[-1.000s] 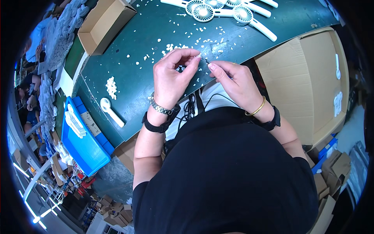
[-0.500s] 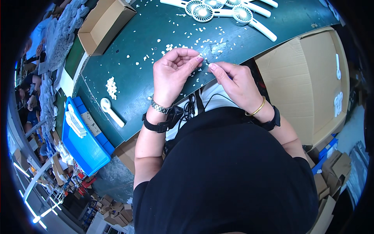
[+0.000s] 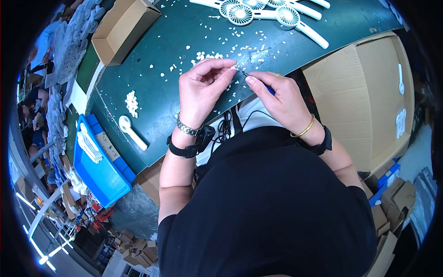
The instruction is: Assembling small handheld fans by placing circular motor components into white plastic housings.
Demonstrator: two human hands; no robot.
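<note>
Over the green table, my left hand (image 3: 203, 85) pinches a small white plastic piece (image 3: 235, 68) between thumb and forefinger. My right hand (image 3: 280, 94) is closed around a slim hand tool (image 3: 269, 88) with a dark tip and a blue handle. That tip points at the white piece and looks very close to it; contact cannot be made out. Most of the tool is covered by my fingers. Many small white pieces (image 3: 201, 56) lie scattered just beyond my hands, and a little heap of them (image 3: 132, 103) sits off to the left.
White handheld fan bodies (image 3: 288, 17) lie grouped at the table's far side; a single one (image 3: 132, 133) lies at left. A blue bin (image 3: 102, 171) with white parts stands beside the left edge. An open cardboard box (image 3: 121, 32) is far left, and a large carton (image 3: 341, 92) stands right.
My hands have drawn slightly apart, the left shifting a little left. The right hand has turned, so the tool's blue handle now shows.
</note>
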